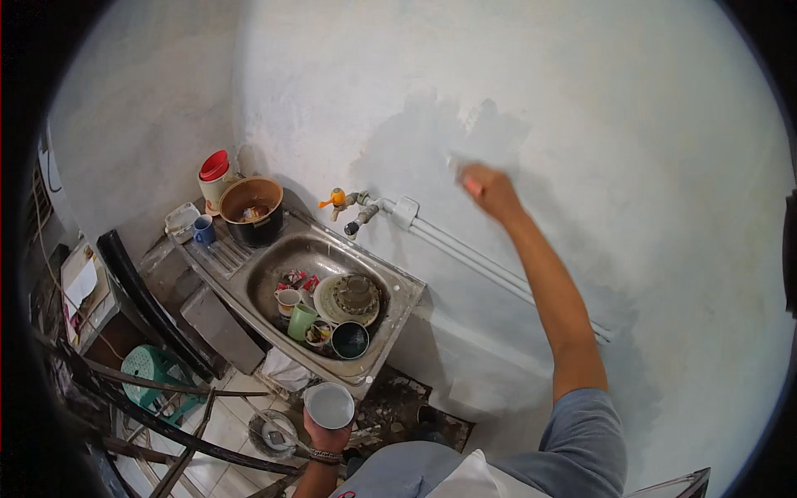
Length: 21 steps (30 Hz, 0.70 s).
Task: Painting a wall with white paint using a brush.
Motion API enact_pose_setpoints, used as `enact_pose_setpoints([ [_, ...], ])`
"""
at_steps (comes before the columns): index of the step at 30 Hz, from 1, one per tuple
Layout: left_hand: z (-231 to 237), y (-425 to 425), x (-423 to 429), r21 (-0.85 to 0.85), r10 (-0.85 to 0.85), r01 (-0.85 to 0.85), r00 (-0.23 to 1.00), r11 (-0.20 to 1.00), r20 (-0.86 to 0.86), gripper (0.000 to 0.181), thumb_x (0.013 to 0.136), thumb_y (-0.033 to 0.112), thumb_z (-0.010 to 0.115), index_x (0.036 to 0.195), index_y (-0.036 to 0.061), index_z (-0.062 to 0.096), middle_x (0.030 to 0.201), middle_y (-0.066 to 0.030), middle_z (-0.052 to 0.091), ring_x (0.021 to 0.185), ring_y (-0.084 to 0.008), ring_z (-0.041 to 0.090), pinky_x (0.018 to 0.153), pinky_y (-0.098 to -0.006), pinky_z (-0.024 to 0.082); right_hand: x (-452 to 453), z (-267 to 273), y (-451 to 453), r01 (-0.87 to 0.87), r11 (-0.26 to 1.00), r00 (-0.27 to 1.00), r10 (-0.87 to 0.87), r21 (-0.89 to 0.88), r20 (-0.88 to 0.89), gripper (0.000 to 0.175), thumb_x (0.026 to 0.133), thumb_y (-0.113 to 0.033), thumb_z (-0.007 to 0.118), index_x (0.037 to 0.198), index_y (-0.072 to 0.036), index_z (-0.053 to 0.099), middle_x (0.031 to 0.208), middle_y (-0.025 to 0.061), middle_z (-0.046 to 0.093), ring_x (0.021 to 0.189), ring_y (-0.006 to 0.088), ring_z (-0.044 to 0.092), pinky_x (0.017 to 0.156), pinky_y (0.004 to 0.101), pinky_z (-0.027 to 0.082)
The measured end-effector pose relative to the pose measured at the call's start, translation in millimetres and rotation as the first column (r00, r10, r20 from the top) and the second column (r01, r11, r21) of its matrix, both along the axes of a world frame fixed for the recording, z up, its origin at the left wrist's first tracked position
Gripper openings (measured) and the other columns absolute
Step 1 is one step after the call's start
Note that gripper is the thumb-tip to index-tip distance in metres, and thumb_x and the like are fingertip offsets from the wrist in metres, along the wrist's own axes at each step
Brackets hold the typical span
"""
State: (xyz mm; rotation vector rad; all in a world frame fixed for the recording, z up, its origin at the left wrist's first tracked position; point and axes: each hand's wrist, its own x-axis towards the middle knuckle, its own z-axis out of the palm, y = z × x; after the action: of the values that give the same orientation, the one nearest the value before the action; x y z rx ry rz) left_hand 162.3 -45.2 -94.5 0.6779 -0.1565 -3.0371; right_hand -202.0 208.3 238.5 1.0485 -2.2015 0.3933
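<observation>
My right hand [493,192] grips a paintbrush [468,179] with an orange-red part on its handle, its blurred tip at the wall [654,155]. A darker grey, wet-looking patch spreads around the brush. Low in the view, my left hand [328,437] holds a round tub of pale grey-white paint [330,406] from below, its open top facing up. The tub is just off the near edge of the steel sink [233,277]. Between my two hands, white-coated pipes [473,252] run slantwise along the wall from an orange-handled tap [337,198].
Plates [330,299], cups and a green tumbler [301,320] fill the sink basin. A large pot [251,211], a blue mug [203,229] and a red-topped container [215,174] stand on the drainboard side. Lower left are a green plastic stool [146,373], curved dark bars [205,445] and a bucket [273,434].
</observation>
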Motion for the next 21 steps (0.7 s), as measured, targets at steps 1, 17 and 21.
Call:
enact_pose_setpoints([
  [1,-0.1,1.9,-2.0,0.006,0.008,-0.008,1.0,1.0,-0.001,0.053,0.084,0.055,0.039,0.115,0.0153,0.056,0.106,-0.0081,0.064,0.1,-0.0308,0.061,0.066,-0.0499,0.052,-12.9,25.9,-4.7,-0.013,0.999,0.998,0.011,-0.038,-0.056,0.013,0.088,-0.018,0.054,0.091,-0.01,0.063,0.091,0.0099,0.064,0.082,0.0316,0.061,0.07,0.038,0.05],
  [17,-17.1,-4.8,10.9,-0.079,0.063,-0.064,0.998,0.995,-0.013,0.056,0.085,0.06,0.033,0.119,0.02,0.053,0.112,-0.0039,0.06,0.1,-0.0279,0.059,0.071,-0.0509,0.051,-2.4,-44.0,-35.2,-0.071,0.975,0.993,0.09,0.21,-0.081,0.007,0.079,-0.011,0.06,0.085,-0.012,0.063,0.085,0.0052,0.064,0.078,0.0244,0.063,0.065,0.0344,0.052],
  [21,-14.5,-4.6,3.7,-0.029,0.084,-0.081,0.989,0.996,0.124,0.056,0.086,0.059,0.034,0.119,0.0186,0.053,0.109,-0.0051,0.06,0.094,-0.0291,0.061,0.064,-0.0522,0.053,-26.8,24.5,-16.0,-0.018,0.999,0.994,0.015,-0.03,-0.11,0.012,0.086,-0.016,0.058,0.093,-0.008,0.063,0.091,0.0103,0.064,0.078,0.0315,0.061,0.068,0.0341,0.05],
])
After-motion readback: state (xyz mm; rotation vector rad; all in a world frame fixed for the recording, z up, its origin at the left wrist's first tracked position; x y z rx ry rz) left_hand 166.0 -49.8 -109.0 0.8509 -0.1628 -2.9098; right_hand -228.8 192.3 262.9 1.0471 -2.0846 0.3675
